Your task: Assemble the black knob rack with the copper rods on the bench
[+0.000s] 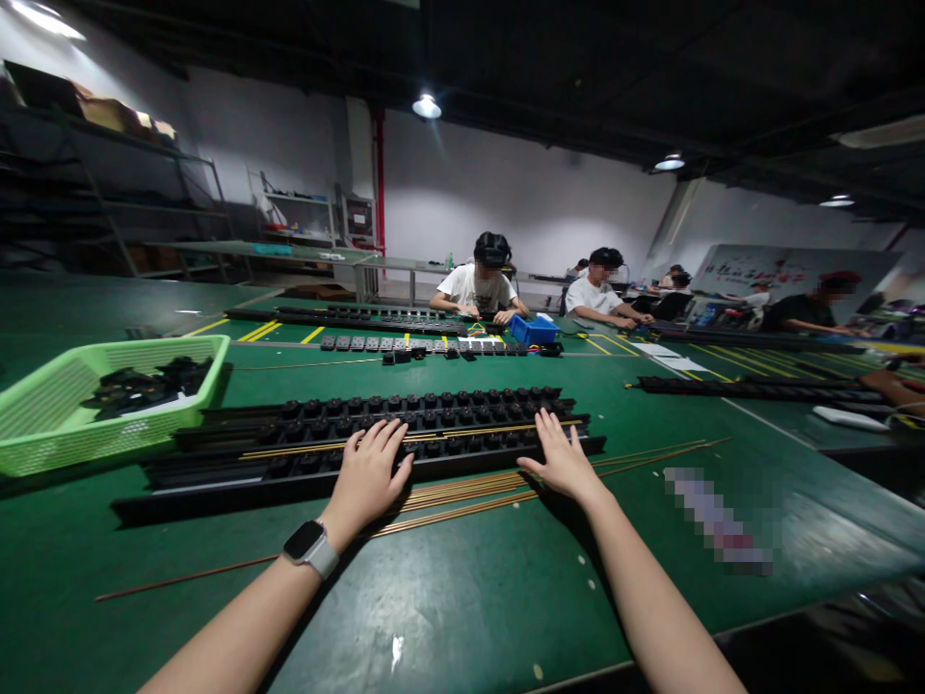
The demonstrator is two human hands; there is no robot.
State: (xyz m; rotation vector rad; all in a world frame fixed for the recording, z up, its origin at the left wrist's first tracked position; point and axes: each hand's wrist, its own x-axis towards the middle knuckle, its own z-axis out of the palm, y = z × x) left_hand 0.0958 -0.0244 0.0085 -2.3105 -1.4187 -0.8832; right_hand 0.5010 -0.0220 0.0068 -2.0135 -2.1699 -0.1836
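Long black socket strips (434, 414) lie side by side across the green table (462, 598) in front of me. My left hand (368, 472), with a watch on its wrist, rests flat on the nearest strip, fingers stretched out. My right hand (560, 461) lies flat too, fingers spread over the strip's right part. Thin copper rods (462, 496) lie along the strip's near edge, under and between both hands. One more rod (405, 439) runs along the top of the strips.
A light green basket (43, 424) with black parts stands at the left. Further strips (376, 318) and a blue box (533, 330) lie at the back, where several people sit working. Another person's hand (892, 386) shows at the right edge.
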